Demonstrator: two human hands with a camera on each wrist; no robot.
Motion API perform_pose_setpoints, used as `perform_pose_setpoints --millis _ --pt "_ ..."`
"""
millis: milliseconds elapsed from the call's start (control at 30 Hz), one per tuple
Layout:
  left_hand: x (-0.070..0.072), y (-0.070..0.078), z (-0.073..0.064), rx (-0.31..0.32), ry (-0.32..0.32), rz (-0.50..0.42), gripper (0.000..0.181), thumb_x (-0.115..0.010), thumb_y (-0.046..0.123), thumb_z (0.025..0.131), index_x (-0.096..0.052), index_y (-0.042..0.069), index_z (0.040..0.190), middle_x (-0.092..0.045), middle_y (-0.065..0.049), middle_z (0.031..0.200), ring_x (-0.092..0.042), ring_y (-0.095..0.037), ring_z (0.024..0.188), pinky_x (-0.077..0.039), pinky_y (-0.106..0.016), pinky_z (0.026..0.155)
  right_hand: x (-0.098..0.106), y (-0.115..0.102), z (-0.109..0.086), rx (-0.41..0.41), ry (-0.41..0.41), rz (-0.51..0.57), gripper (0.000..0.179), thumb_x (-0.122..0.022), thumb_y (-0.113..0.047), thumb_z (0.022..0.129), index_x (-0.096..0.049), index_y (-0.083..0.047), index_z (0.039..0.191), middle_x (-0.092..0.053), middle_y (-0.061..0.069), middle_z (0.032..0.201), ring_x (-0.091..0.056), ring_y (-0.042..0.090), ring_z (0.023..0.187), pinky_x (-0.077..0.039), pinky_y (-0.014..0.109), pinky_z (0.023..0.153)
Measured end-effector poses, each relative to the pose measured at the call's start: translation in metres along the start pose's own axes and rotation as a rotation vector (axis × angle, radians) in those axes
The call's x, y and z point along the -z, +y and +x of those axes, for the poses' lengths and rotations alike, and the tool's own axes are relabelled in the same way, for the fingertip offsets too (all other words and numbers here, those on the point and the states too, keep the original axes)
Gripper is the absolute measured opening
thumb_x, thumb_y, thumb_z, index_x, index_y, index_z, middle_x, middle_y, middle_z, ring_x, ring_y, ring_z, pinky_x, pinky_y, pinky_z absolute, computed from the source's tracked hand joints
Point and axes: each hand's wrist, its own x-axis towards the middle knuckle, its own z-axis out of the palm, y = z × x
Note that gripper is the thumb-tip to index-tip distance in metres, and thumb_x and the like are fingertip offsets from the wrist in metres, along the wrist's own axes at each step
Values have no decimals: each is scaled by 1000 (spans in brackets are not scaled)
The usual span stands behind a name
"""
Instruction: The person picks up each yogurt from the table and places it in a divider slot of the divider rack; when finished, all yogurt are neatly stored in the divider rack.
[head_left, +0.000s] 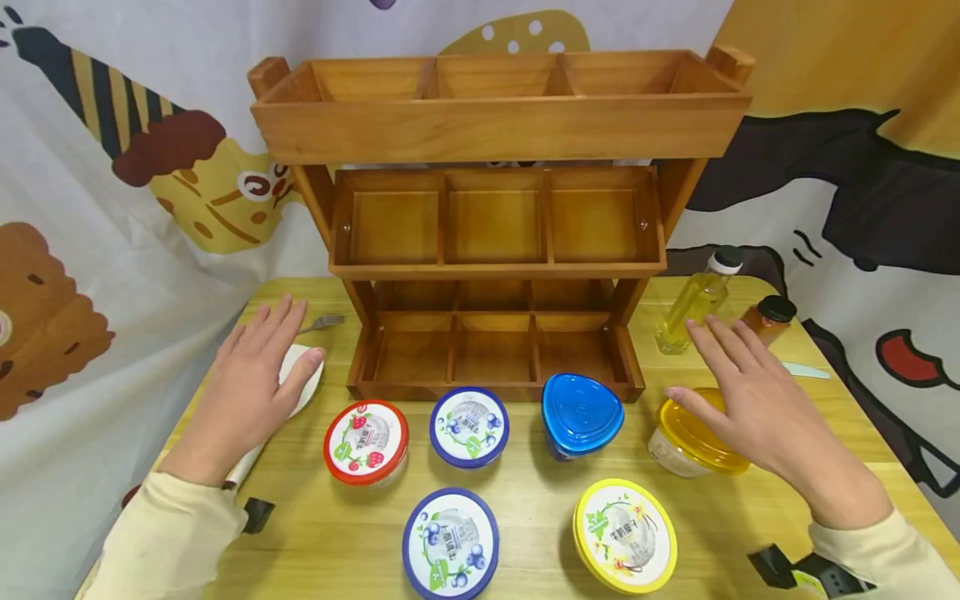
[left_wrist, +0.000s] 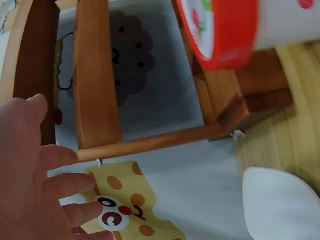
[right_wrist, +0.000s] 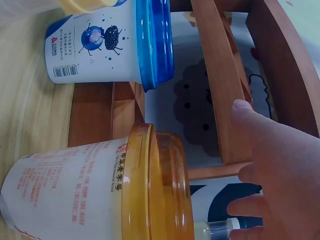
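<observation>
My left hand (head_left: 251, 383), fingers spread and holding nothing, hovers at the table's left side over a white spoon-like utensil (head_left: 303, 379) and near a fork (head_left: 324, 322). The red-lidded strawberry tub (head_left: 366, 442) is to its right. My right hand (head_left: 765, 400) is likewise spread and holds nothing, above and beside the amber-lidded cup (head_left: 686, 442). Between the hands stand a blue-lidded cup (head_left: 582, 414), two blueberry tubs, one nearer the rack (head_left: 469, 427) and one in front (head_left: 451, 543), and a yellow-lidded tub (head_left: 625, 535). Whether either hand touches anything beneath it, I cannot tell.
A three-tier wooden rack (head_left: 498, 129) with divided compartments stands at the back centre. At the right are an oil bottle (head_left: 693, 304), a dark-capped jar (head_left: 768, 317) and a pale blade (head_left: 806, 370). A printed cloth (head_left: 150, 275) hangs behind the table.
</observation>
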Motion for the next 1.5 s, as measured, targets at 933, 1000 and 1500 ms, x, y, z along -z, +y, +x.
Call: perform_pose_setpoints --millis 933,1000,1500 --pt "29 8 89 219 372 -995 43 -51 35 102 -54 13 139 -55 -7 140 -53 -14 127 -48 -21 97 3 15 -30 -77 107 95 90 -68 -45 91 -20 -9 157 -25 29 156 -30 54 134 -26 75 100" --pt "32 5 96 234 361 -1058 44 -53 36 101 -54 14 139 -54 -8 140 -54 -15 128 -49 -22 97 3 16 -33 -91 115 103 89 -68 -44 91 -21 -9 157 -26 29 156 -31 55 133 -27 75 97" --pt "12 -12 139 287 198 -926 63 -56 40 99 -34 20 154 -37 -8 156 -37 -23 143 -32 -44 117 -1 22 -43 -105 134 140 88 -69 -39 91 -19 -11 158 -23 29 157 -32 58 130 -26 77 96"
